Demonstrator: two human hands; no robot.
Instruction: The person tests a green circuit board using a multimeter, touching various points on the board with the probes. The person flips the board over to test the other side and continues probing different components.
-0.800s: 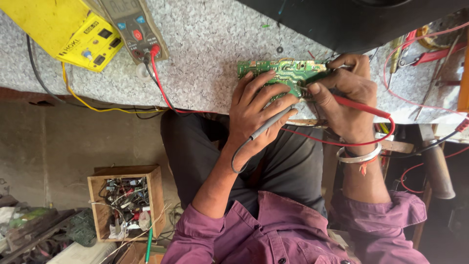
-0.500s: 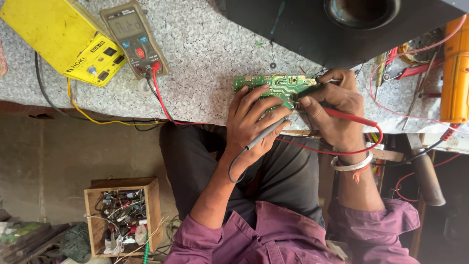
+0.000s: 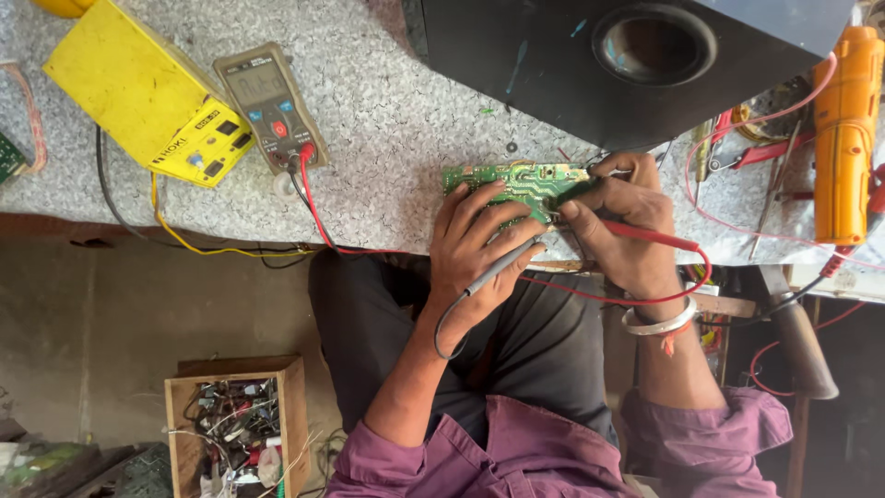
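A green circuit board (image 3: pixel 516 180) lies at the near edge of the speckled bench (image 3: pixel 387 148). My left hand (image 3: pixel 475 254) rests on the board and holds a grey test probe (image 3: pixel 502 267) between its fingers, tip toward the board. My right hand (image 3: pixel 618 226) grips a red test probe (image 3: pixel 645 235) and presses its tip onto the board's right part. Red and black leads (image 3: pixel 309 198) run from the probes to a grey digital multimeter (image 3: pixel 270 106) lying on the bench to the left.
A yellow instrument case (image 3: pixel 138 92) lies at far left, a black speaker box (image 3: pixel 636 55) stands behind the board, and an orange tool (image 3: pixel 843 138) with loose wires sits at right. A wooden box of parts (image 3: pixel 235 424) stands on the floor.
The camera view has shifted downward and the speaker box shows more fully. Both hands stay on the board with the probes, hardly moved.
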